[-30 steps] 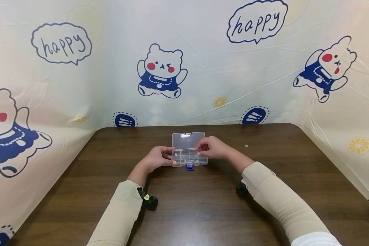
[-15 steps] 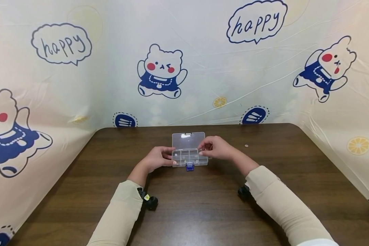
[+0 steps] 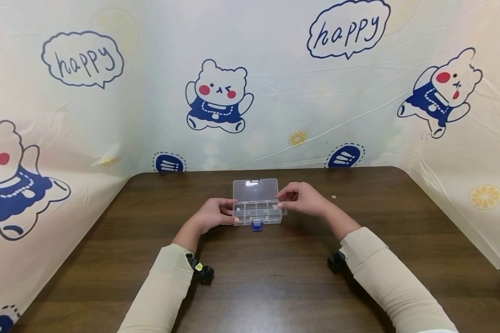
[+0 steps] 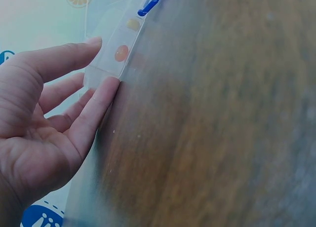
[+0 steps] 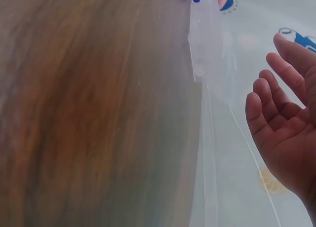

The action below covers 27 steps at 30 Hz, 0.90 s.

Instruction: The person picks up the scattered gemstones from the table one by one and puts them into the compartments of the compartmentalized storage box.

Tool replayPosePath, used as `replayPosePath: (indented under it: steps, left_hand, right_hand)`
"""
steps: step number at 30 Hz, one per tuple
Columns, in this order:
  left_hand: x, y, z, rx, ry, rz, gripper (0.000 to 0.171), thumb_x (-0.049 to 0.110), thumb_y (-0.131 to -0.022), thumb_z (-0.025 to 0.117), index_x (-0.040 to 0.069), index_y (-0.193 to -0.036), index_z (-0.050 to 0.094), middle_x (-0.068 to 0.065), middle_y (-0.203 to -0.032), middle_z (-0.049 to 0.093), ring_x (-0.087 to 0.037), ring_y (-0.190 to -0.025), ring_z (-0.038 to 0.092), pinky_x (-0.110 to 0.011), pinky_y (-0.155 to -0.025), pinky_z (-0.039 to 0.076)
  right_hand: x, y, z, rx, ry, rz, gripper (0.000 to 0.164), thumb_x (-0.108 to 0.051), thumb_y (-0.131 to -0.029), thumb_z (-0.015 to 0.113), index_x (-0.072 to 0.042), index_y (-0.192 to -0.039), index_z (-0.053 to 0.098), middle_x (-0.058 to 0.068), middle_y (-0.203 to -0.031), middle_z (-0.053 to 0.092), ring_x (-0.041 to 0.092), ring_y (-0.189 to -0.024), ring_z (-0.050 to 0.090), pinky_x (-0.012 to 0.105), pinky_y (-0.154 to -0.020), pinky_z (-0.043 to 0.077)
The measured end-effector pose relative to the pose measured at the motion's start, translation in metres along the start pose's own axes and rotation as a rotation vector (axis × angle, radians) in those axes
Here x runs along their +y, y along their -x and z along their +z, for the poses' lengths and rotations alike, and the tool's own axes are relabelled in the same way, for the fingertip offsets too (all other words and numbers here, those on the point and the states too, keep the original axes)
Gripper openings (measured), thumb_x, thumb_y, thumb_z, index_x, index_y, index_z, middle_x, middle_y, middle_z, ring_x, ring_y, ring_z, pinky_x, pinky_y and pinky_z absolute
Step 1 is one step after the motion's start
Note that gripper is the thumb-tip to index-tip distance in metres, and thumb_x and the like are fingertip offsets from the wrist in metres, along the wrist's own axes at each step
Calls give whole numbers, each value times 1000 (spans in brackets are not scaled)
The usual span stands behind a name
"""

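Observation:
A clear plastic compartment box [image 3: 262, 212] lies on the table with its lid [image 3: 255, 192] raised at the back and a blue latch [image 3: 257, 226] at the front. My left hand [image 3: 210, 214] holds its left end, thumb and fingers spread across front and back. Through the wall, the left wrist view shows an orange oval piece [image 4: 121, 53] and a yellow piece [image 4: 133, 24] inside. My right hand [image 3: 306, 200] hovers at the right end, fingertips close to the back corner. In the right wrist view its fingers are loosely bent with nothing seen between them.
A small pale round piece [image 3: 334, 197] lies on the brown wooden table [image 3: 250, 277], right of the box. Just off the box's right side is a small translucent bit [image 3: 284, 212]. A printed cloth [image 3: 275, 92] encloses the table's back and sides.
My right hand has drawn back to the right from over the compartments to the box's right end. The left hand and the box have stayed in place.

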<state>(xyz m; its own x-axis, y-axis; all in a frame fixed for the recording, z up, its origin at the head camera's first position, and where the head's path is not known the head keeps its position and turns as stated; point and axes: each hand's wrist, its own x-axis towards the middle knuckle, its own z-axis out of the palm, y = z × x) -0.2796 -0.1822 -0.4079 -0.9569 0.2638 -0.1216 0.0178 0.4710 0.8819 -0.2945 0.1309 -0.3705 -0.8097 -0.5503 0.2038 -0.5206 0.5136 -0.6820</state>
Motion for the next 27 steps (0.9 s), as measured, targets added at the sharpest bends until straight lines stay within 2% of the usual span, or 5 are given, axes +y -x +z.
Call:
replayPosePath:
  steps: [7, 13, 20, 27]
  left_hand:
    - [1, 0, -1, 7, -3, 5, 65, 7, -76, 84, 5, -136, 57, -11, -108, 66, -23, -94, 62, -33, -80, 55]
    - [1, 0, -1, 10, -8, 0, 65, 7, -76, 84, 6, -135, 57, -11, -107, 66, -24, -95, 61, -32, -79, 55]
    - [1, 0, -1, 2, -10, 13, 66, 7, -76, 83, 5, -136, 56, -12, -111, 65, -24, -97, 61, -32, -79, 55]
    - [1, 1, 0, 10, -7, -6, 66, 8, -76, 84, 7, -136, 57, -10, -108, 65, -23, -95, 61, -33, -80, 55]
  right_hand:
    - [9, 8, -10, 49, 10, 58, 34, -28, -83, 80, -10, -110, 74, -1, -93, 65, 20, -82, 56, 33, -74, 52]
    - [14, 15, -17, 93, 6, 70, 31, -29, -84, 79, -15, -111, 74, 0, -94, 66, 21, -83, 56, 35, -74, 51]
    - [23, 23, -26, 132, -13, 72, 33, -27, -84, 79, -12, -113, 74, 2, -93, 65, 21, -83, 56, 35, -73, 50]
    - [29, 32, -31, 164, -20, 89, 35, -26, -83, 80, -11, -113, 73, 4, -92, 64, 22, -83, 55, 34, -71, 49]
